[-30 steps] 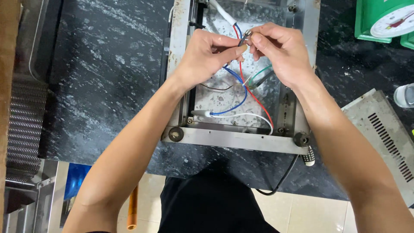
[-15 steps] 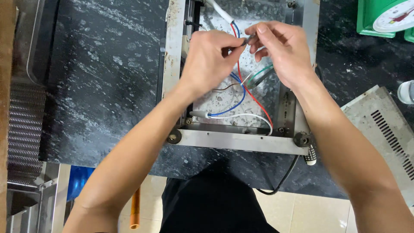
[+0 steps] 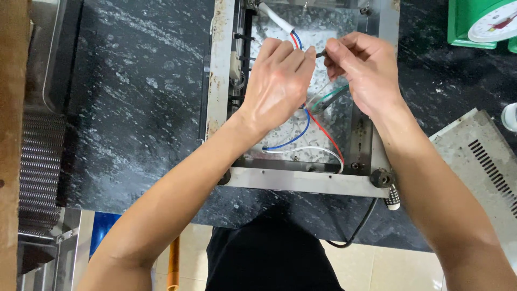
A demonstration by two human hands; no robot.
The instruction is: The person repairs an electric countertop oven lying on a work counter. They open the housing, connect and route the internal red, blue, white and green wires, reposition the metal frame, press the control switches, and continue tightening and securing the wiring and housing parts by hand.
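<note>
An open metal appliance chassis [image 3: 301, 180] lies on a dark marbled counter, its inside showing red, blue and white wires [image 3: 301, 141]. My left hand [image 3: 277, 83] hovers over the middle of the chassis, fingers pinched on the wire ends near the top. My right hand [image 3: 363, 70] is just to its right, pinching a small dark wire end or sleeve [image 3: 321, 54] between thumb and forefinger. The two hands' fingertips nearly meet. A green-sheathed wire [image 3: 331, 97] loops below my right hand. What the left fingertips grip is partly hidden.
A green dial scale [image 3: 484, 21] stands at the far right. A vented grey metal cover [image 3: 479, 156] lies at the right edge. A black power cord [image 3: 361, 226] hangs off the counter's front. A ribbed metal rack [image 3: 37, 167] sits at the left.
Both hands have shifted slightly toward the top of the chassis, and the fingers have regripped the wire ends. The chassis has not moved.
</note>
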